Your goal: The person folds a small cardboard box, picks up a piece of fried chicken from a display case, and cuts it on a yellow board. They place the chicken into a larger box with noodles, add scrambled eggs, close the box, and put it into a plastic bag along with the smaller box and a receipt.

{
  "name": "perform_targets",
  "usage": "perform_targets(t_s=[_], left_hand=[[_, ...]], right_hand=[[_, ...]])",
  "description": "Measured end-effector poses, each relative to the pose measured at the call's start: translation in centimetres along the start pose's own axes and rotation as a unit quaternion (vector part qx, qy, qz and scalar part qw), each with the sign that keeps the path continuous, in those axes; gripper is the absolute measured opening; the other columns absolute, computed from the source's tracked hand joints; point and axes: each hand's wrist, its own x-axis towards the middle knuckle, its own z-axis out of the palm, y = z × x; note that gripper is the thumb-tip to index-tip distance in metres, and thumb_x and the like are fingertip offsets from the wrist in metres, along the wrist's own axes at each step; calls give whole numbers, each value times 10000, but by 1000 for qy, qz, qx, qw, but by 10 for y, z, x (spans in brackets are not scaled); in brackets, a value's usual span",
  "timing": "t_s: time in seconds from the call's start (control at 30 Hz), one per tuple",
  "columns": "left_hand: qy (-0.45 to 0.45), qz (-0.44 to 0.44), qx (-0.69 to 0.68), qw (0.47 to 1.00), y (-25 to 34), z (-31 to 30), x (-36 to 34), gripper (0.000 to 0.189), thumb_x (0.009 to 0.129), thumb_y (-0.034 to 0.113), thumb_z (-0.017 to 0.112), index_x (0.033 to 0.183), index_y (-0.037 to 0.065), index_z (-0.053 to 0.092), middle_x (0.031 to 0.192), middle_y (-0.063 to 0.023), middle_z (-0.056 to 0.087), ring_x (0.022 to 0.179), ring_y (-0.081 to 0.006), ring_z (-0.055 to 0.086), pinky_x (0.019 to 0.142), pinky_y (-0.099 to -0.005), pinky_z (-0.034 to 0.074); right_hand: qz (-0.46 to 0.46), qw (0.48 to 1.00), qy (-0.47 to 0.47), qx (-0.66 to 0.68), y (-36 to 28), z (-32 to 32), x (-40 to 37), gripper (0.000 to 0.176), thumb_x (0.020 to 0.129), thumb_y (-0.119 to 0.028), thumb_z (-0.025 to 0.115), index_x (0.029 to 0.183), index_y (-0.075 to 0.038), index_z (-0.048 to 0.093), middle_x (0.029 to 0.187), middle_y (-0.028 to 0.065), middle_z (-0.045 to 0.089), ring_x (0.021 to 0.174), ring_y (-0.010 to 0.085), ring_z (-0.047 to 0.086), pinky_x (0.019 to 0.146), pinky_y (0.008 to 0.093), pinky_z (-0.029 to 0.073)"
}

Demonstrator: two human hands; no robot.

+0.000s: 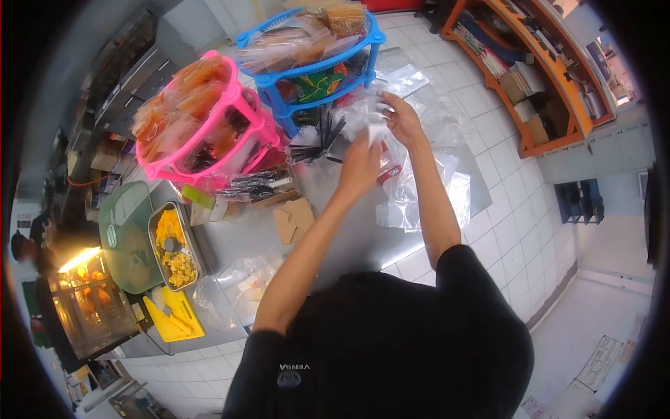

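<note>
My left hand [359, 166] is closed around a small white packet-like piece [377, 132], whose exact kind I cannot make out. Just to its right, my right hand [403, 120] has its thumb and fingers curled together at the edge of some clear plastic [364, 105]. What those fingers grip is too small and blurred to name. Clear plastic bags [408, 202] lie spread on the metal table [331, 241] below and beside both hands. A bundle of black plastic utensils [317, 143] lies left of my hands.
A blue basket rack [279, 105] and a pink one [262, 133] hold several filled bags. Nearer are a brown paper envelope [293, 221], a metal tray [199, 269] of yellow food, a green lid [127, 237] and a yellow board [195, 327]. A lit display case [94, 307] stands left.
</note>
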Motion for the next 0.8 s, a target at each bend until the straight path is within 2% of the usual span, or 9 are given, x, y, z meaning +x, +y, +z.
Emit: perform_targets(t_s=[0.17,0.27,0.3,0.4,0.43,0.57,0.7,0.77,0.8], left_hand=[[-32,92,253,963,-71,38,66,295,917,76,503,1189,-27,553,1315,-238,551,1212,-397,546,1033,-483,436],[-256,-110,285,917,-83,32,99,360,888,61,526,1241,-8,539,1435,-224,455,1348,-382,431,1044,-468,447],[-198,-61,246,947,-106,39,101,380,867,70,549,1240,4,558,1467,-202,437,1381,-371,404,1030,-459,466],[-125,6,352,928,-78,38,86,392,861,78,547,1246,3,562,1468,-191,448,1327,-362,479,1014,-444,479],[-133,-23,303,943,-70,43,85,315,876,108,535,1163,24,635,1364,-168,563,1187,-367,594,973,-434,506],[-228,-69,223,945,24,-17,6,221,873,152,550,963,2,685,1046,-239,670,1000,-415,650,870,-487,522],[-56,-153,-47,985,81,-156,-127,269,860,235,617,905,-29,650,802,-287,645,736,-413,648,666,-525,470],[140,-215,32,966,121,-240,-174,327,823,257,735,972,-24,659,854,-240,659,718,-380,639,682,-462,495],[235,-246,59,939,141,-282,-197,377,805,268,794,1006,-22,663,880,-217,666,710,-364,634,689,-431,507]], right_hand=[[-86,992,73,-50,-8,11,-33,325,971,-274,613,1218,-64,624,1160,36,610,1065,173,528,898,370,459],[-138,984,113,-18,-26,15,-66,311,993,-277,583,1230,-76,590,1193,46,603,1135,206,532,943,407,462],[-159,979,125,8,-37,16,-79,301,1001,-279,572,1229,-82,579,1202,49,602,1154,217,533,957,417,461],[-181,979,81,56,-79,22,-127,240,1013,-266,558,1193,-107,561,1217,63,599,1143,236,551,948,420,469],[-175,976,114,55,-85,27,-140,179,1001,-222,574,1148,-121,560,1165,53,611,1058,217,589,889,375,491],[-99,994,48,-17,-62,-10,-163,154,982,-146,570,1128,-110,536,1061,26,607,927,166,603,795,314,500],[-133,990,-51,23,-67,67,-182,25,975,-119,545,971,-98,531,1011,32,585,892,164,591,789,308,507],[-159,984,-76,15,-58,153,-207,67,976,-127,533,921,-93,520,1002,45,578,860,168,576,785,303,509],[-160,967,-196,17,-48,183,-219,160,964,-75,469,829,-14,531,1002,108,584,865,181,581,786,279,474]])
